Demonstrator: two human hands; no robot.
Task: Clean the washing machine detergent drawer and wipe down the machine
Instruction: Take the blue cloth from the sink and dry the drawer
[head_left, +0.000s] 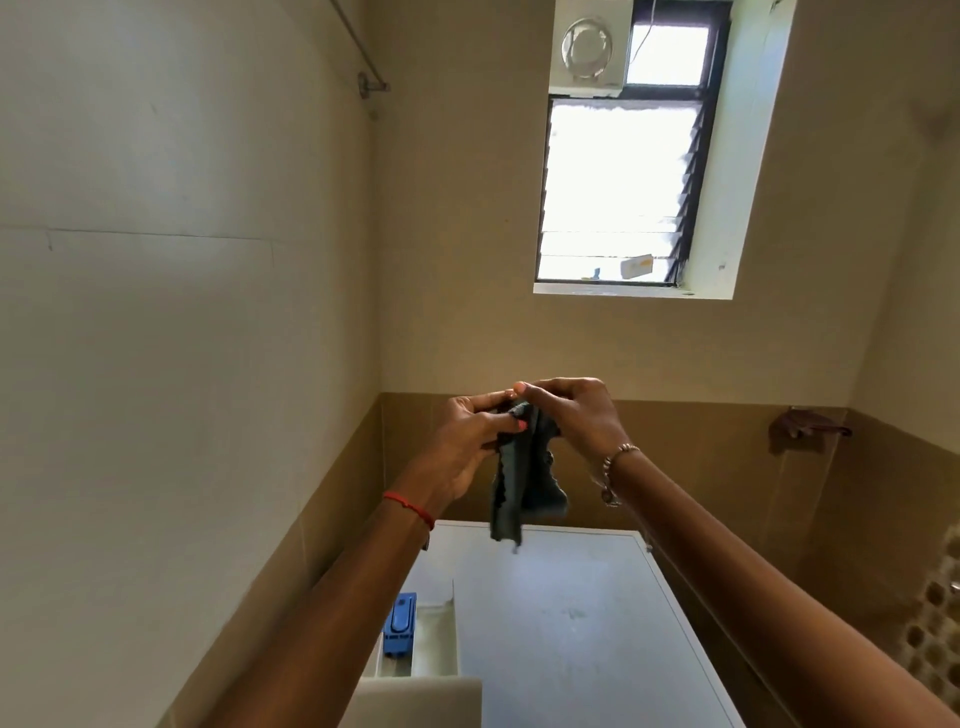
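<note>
Detergent drawer (422, 649) stands pulled out at the front left of the washing machine (571, 623), with a blue insert (401, 626) in its left part. Its long axis runs from the person toward the back wall. It lies low and to the left of the hands, beneath the left forearm, so the left hand (457, 452) is nearer. Both hands are raised well above the machine's top. The left hand and the right hand (579, 415) each pinch the upper edge of a dark cloth (519, 488), which hangs down without touching the top.
</note>
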